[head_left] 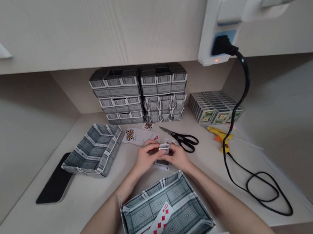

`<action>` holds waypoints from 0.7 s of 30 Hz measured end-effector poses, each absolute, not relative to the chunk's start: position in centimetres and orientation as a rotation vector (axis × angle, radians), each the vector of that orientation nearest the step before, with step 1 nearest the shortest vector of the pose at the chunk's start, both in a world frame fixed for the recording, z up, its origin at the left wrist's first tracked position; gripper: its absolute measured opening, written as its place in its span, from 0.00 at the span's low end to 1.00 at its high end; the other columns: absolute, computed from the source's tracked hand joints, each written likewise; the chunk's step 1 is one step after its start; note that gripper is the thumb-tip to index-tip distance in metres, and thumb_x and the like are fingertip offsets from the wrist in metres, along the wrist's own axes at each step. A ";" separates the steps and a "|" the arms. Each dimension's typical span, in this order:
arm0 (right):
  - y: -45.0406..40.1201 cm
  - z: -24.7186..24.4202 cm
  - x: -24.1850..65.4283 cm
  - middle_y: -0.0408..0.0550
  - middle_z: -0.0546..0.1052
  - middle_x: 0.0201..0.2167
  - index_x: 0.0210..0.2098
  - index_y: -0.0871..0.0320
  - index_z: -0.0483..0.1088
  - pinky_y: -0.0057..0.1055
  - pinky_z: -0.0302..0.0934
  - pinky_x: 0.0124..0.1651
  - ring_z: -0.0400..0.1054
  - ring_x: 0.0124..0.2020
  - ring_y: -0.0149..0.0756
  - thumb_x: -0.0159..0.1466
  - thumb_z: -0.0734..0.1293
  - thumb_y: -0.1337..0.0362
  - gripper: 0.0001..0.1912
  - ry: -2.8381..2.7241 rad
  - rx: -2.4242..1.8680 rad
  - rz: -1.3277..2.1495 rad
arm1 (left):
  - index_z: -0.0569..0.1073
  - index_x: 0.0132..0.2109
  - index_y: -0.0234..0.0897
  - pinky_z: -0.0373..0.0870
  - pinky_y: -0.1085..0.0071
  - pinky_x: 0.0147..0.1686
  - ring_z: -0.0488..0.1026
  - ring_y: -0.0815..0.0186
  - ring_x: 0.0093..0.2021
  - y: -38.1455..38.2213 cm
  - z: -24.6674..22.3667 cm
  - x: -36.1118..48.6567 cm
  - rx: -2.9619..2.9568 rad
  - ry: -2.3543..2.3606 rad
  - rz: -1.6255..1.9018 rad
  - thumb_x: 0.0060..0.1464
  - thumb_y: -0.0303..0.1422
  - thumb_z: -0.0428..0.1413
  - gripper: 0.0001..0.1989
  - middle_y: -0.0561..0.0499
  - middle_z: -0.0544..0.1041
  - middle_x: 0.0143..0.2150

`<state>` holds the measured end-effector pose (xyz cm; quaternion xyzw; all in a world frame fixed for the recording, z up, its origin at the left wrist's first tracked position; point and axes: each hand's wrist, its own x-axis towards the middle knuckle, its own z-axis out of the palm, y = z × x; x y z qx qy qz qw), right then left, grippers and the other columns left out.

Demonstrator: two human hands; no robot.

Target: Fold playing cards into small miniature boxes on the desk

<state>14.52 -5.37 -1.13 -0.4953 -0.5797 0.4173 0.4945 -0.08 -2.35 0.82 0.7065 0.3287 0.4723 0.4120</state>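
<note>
Between my two hands is a rolled or folded playing card point(164, 147), its curled white edge facing up. My left hand point(148, 154) closes its fingers on the card from the left. From the other side my right hand point(178, 156) pinches it too. Below them, a few playing cards point(162, 165) lie on the desk, partly covered by my hands. Closer to me, between my forearms, stands a box made of playing cards point(163, 208), with a six of diamonds point(160, 224) lying inside. Black-handled scissors point(183, 138) rest just right of my hands.
Stacked card-made boxes point(121, 99) stand at the back. A card-made tray point(94, 150) overlaps a black phone-like slab point(54, 181) on the left. Packs of cards point(215, 106), a yellow glue gun point(221, 137) and its looping black cord point(260, 175) occupy the right. Loose cards point(140, 136) lie behind my hands.
</note>
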 end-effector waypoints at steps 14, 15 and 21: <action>-4.9 -0.3 15.1 0.41 0.71 0.22 0.24 0.59 0.69 0.28 0.60 0.30 0.65 0.25 0.31 0.47 0.70 0.57 0.12 -1.251 -1.106 1.166 | 0.76 0.30 0.33 0.63 0.74 0.31 0.67 0.70 0.28 -1.4 0.4 -0.1 1.306 1.002 1.070 0.35 0.38 0.62 0.14 0.53 0.73 0.27; -4.9 -0.2 15.1 0.42 0.72 0.23 0.26 0.59 0.70 0.29 0.61 0.30 0.66 0.25 0.32 0.46 0.71 0.56 0.13 -1.206 -1.093 1.203 | 0.76 0.32 0.33 0.64 0.74 0.32 0.68 0.69 0.30 -1.3 0.3 -0.2 1.280 0.975 1.047 0.35 0.38 0.62 0.15 0.52 0.74 0.29; -4.9 -0.3 15.1 0.41 0.73 0.22 0.26 0.58 0.68 0.30 0.64 0.29 0.67 0.23 0.31 0.42 0.74 0.57 0.17 -0.987 -1.034 1.374 | 0.77 0.32 0.32 0.65 0.72 0.33 0.69 0.68 0.30 -1.2 0.1 -0.4 1.254 0.997 0.983 0.35 0.40 0.62 0.17 0.50 0.77 0.31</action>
